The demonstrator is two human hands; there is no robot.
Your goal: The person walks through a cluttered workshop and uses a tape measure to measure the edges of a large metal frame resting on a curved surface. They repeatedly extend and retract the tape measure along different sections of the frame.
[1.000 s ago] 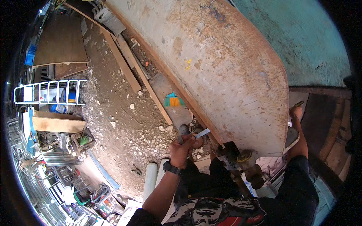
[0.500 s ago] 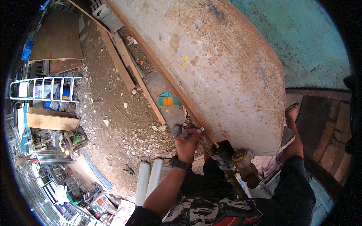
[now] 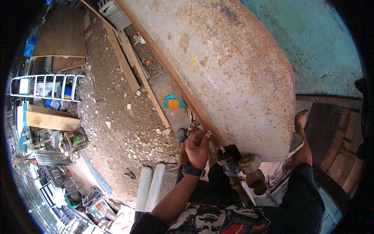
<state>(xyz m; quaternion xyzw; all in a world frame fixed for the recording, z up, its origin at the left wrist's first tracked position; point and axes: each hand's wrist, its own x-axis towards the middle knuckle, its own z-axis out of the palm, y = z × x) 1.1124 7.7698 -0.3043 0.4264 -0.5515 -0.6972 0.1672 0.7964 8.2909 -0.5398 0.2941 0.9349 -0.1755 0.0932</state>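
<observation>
Turned further over than a second ago, the left hand (image 3: 197,150) has its back up, and of the pale strip (image 3: 209,133), which then reached well out beyond the fingers, only a small bright tip shows. The fist is narrow, thumb and fingers pressed together around the strip, beside the lower end of the rust-brown edge (image 3: 175,82) of a large stained panel (image 3: 233,78). Whether the tip touches that edge is hard to say, since the fingers cover most of it. The right hand is out of view, so I cannot tell its state.

Room for moving lies mainly to the left, over a dirt floor (image 3: 113,144) strewn with pale stones. On the right, a dark metal fitting (image 3: 228,156) stands close to the knuckles at the panel's lower corner and crowds that side. Two pale tubes (image 3: 156,185) lie just left of the forearm, above which a black watch (image 3: 193,170) sits on the wrist. Farther up, a teal and orange broom head (image 3: 173,102) lies between the panel's edge and long planks (image 3: 124,60). Well apart, at far left, is a white ladder (image 3: 46,87).
</observation>
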